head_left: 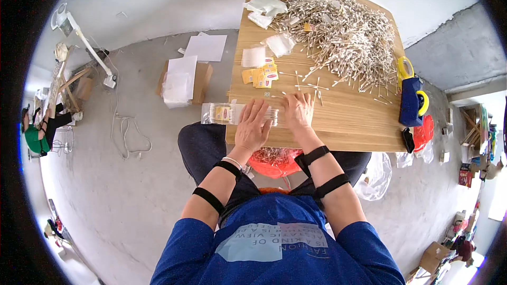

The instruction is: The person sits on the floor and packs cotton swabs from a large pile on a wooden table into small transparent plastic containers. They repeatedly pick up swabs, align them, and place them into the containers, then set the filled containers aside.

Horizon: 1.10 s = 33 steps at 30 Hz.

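A clear plastic packet (210,114) of cotton swabs with a yellow label card lies near the table's left front edge. My left hand (252,125) rests flat over its right part, fingers stretched out, and swab tips (273,116) show just beyond the thumb side. To the right, my right hand (299,110) touches the tabletop with its fingers extended and slightly bent; nothing held shows in it. Several loose cotton swabs (317,88) lie just past its fingertips. Yellow label cards (262,75) are piled farther back on the left, beside empty clear bags (253,57).
A large heap of cotton swabs (348,37) covers the back right of the wooden table (359,121). A blue tape dispenser (410,103) with yellow rolls stands at the right edge. A red bag (274,163) of swabs is below the front edge; a cardboard box (200,82) is on the floor left.
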Tool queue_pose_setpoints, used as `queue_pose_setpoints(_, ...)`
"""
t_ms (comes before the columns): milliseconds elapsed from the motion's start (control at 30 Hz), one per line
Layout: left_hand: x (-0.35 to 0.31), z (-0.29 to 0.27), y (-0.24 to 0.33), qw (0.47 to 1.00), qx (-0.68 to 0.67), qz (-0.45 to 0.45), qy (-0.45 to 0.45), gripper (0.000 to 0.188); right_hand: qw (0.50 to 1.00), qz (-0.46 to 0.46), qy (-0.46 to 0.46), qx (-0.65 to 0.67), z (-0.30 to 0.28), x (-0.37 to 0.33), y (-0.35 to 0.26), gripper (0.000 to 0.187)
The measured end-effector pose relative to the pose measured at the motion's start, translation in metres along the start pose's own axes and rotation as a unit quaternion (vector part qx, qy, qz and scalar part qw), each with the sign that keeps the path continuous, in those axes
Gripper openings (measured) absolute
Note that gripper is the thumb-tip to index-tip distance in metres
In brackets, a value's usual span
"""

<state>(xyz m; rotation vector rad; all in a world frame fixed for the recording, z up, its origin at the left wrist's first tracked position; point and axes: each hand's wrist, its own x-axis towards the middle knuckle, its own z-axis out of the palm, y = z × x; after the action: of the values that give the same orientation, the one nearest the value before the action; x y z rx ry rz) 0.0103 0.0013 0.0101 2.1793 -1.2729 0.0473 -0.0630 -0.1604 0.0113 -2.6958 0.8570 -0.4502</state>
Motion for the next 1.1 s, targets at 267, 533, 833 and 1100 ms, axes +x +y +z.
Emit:
queue_pose_setpoints(267,-0.001,0.005,-0.002,0.999,0.012,-0.006,-0.033,0.047,1.000,-0.023,0.002,0.012,0.002,-0.005,0.010,0.016)
queue_pose_setpoints(533,-0.003,0.008,-0.003,1.000,0.009,-0.005,-0.014,0.046,0.969,-0.069,-0.182,0.150,-0.044,-0.076,0.018,0.015)
queue_pose_setpoints(833,-0.001,0.007,0.000,1.000,0.015,-0.010,-0.020,0.045,0.995,-0.002,-0.032,0.099,-0.028,-0.023,0.036,0.018)
queue_pose_setpoints(1100,0.000,0.006,0.000,1.000,0.012,-0.011,-0.017,0.043,0.991,-0.042,-0.077,0.105,-0.001,0.000,0.020,0.011)
